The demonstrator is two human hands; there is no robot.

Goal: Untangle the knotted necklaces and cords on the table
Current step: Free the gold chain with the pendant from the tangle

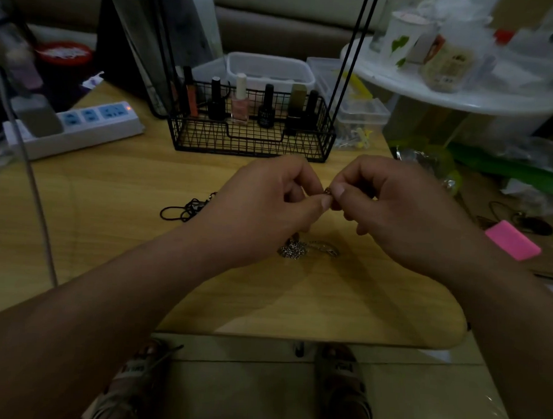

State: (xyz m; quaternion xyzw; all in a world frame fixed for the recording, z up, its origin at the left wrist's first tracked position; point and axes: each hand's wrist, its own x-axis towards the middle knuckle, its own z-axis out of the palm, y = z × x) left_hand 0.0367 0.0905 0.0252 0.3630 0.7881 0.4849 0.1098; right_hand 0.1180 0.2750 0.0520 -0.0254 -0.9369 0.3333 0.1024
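Above the pale wooden table (111,186), our left hand (262,205) and right hand (402,208) each pinch the silver chain necklace (294,250) at one tiny knot, its slack heaped below them. The black cord tangle (183,210) lies untouched to the left. We judge we're mid-picking, and next we need fingertips easing one loop free.

A black wire basket (251,141) sits at the back of the yellow wooden table (111,186). Small bottles stand in it, and one is pink (240,108). A see-through plastic box (270,69) is behind the basket. A white power strip (82,128) lies to the left. A flat pink thing (513,240) lies off to the right. A white cup (403,37) stands on a round white table (464,97).
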